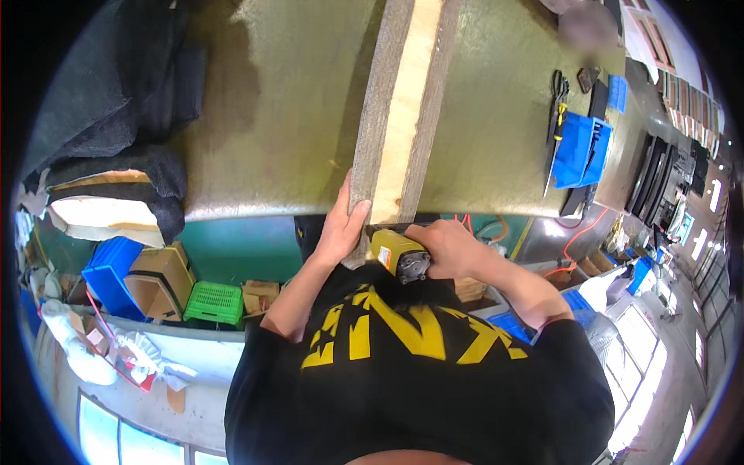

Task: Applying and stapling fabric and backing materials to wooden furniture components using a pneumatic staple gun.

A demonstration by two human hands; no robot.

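Where the left hand (339, 229) presses, the plank (403, 116) runs long — pale-faced, grey-edged.

Left hand (341, 225) steadies plank (403, 116) — right hand (446, 246) grips yellow tool (397, 254).

I counted one long wooden plank (403, 116) on the desk (294, 101), one yellow power tool (399, 256), two blue bins (580, 151) there, and one green crate (214, 302) below.

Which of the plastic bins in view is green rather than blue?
The slotted green crate on the floor at lower left, beside the open cardboard box. Every other bin is blue, including the blue bin on the workbench.
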